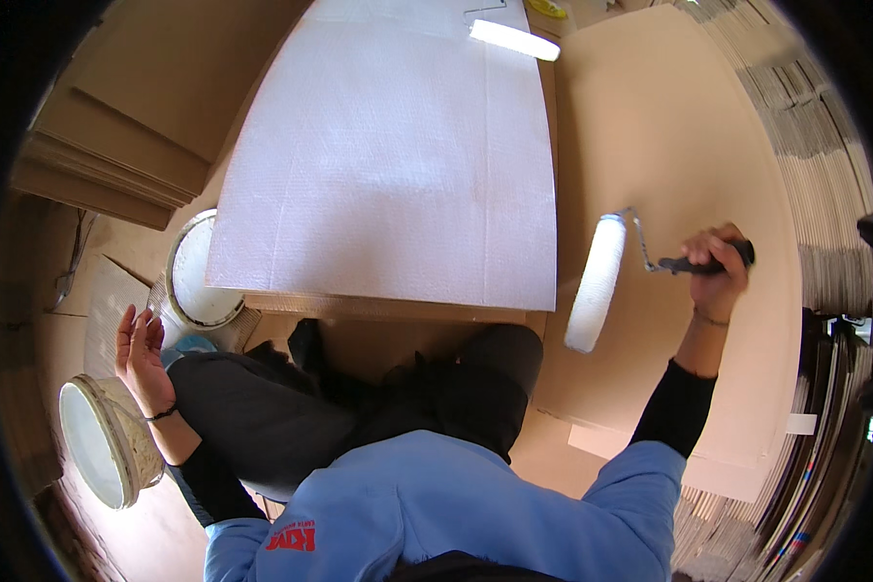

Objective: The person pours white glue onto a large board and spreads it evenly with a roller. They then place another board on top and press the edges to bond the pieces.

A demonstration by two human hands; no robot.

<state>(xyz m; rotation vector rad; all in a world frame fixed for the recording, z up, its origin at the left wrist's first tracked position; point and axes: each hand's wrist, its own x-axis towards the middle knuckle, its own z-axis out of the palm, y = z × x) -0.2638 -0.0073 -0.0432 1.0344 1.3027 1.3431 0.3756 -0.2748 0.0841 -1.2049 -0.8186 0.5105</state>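
Observation:
My right hand [720, 260] is closed round the black handle of a paint roller [597, 281]. Its white sleeve hangs over brown cardboard, just right of the coated sheet's near corner. In front of me a large cardboard sheet [388, 184] lies on a stack, its top covered in white. At the left, my left hand [144, 359] is raised with fingers stretched out and holds nothing. A bucket [204, 276] with white inside stands beyond it, partly under the sheet's edge. Another bucket [97, 441] sits nearer, beside my left forearm.
A second white roller [514, 40] rests at the coated sheet's far end. Brown cardboard sheets [669, 145] spread to the right, bordered by tall stacks of cardboard [805, 145]. More cardboard [136, 126] is piled at the far left. My knees are against the stack's near side.

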